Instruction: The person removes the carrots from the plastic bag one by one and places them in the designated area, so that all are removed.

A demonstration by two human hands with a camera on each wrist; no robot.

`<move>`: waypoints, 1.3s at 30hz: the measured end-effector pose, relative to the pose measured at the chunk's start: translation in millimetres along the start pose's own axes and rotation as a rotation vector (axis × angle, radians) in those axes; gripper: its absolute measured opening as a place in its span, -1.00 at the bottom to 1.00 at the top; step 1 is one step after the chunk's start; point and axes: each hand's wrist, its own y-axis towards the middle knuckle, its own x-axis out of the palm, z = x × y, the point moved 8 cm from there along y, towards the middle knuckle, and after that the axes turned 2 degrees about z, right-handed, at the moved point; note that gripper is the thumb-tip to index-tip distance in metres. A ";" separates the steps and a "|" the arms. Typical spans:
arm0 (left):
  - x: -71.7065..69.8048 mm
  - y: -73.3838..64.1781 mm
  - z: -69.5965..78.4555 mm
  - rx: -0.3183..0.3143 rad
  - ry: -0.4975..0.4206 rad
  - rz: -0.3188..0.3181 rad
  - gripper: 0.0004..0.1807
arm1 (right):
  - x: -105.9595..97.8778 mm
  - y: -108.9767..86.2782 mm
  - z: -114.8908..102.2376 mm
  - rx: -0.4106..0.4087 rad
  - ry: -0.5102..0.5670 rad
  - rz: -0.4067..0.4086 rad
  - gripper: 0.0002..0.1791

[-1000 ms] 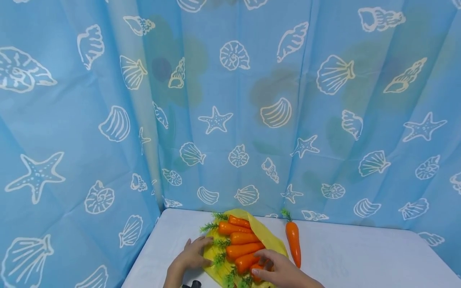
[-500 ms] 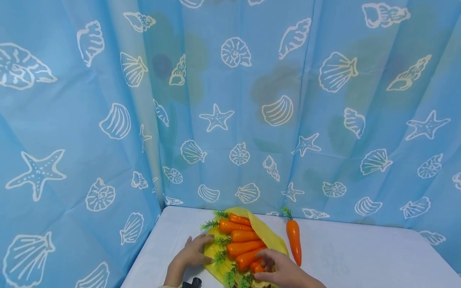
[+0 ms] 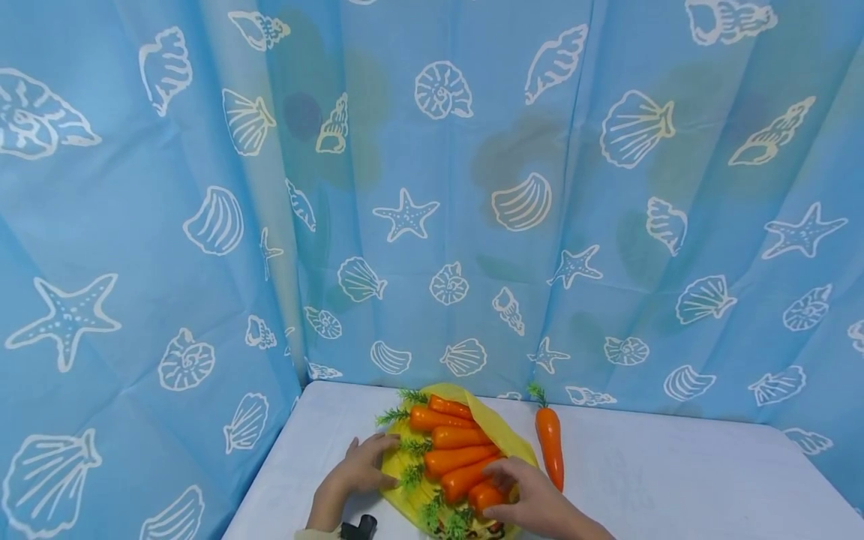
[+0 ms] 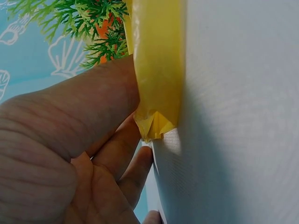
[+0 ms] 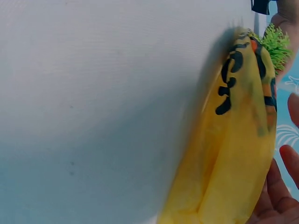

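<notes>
In the head view, several orange toy carrots [image 3: 459, 457] with green leafy tops lie side by side on a yellow plastic bag [image 3: 496, 427]. My left hand [image 3: 364, 469] rests at the bag's left edge, fingers spread. The left wrist view shows its thumb [image 4: 74, 102] against the yellow plastic, with the other fingers low by the table. My right hand [image 3: 533, 499] is at the lower right, thumb and fingers loosely bent around the lowest carrots. Its fingers [image 5: 278, 191] touch the bag side in the right wrist view; the bag has black print. Contact with the carrots is unclear.
One single carrot [image 3: 550, 448] lies on the white table [image 3: 648, 480], right of the bag. A small black tube-shaped object [image 3: 359, 527] is by my left wrist. A blue curtain [image 3: 432, 247] with white shells hangs behind and to the left.
The lowest carrot shows more and has shifted slightly up, with my right hand beside it. The left hand keeps its place at the bag edge. The view has tilted slightly.
</notes>
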 end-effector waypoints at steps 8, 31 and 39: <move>0.4 -0.4 -0.9 -0.014 0.000 0.005 -0.34 | -5.5 1.4 2.0 0.027 -0.070 0.096 -0.49; 0.6 -0.9 -1.7 -0.030 -0.011 0.005 -0.30 | -0.1 9.6 6.0 -0.024 -0.129 0.075 -0.56; 1.6 -0.6 -3.5 -0.019 -0.004 0.021 -0.30 | 0.3 15.7 16.5 -0.007 -0.322 0.130 -0.47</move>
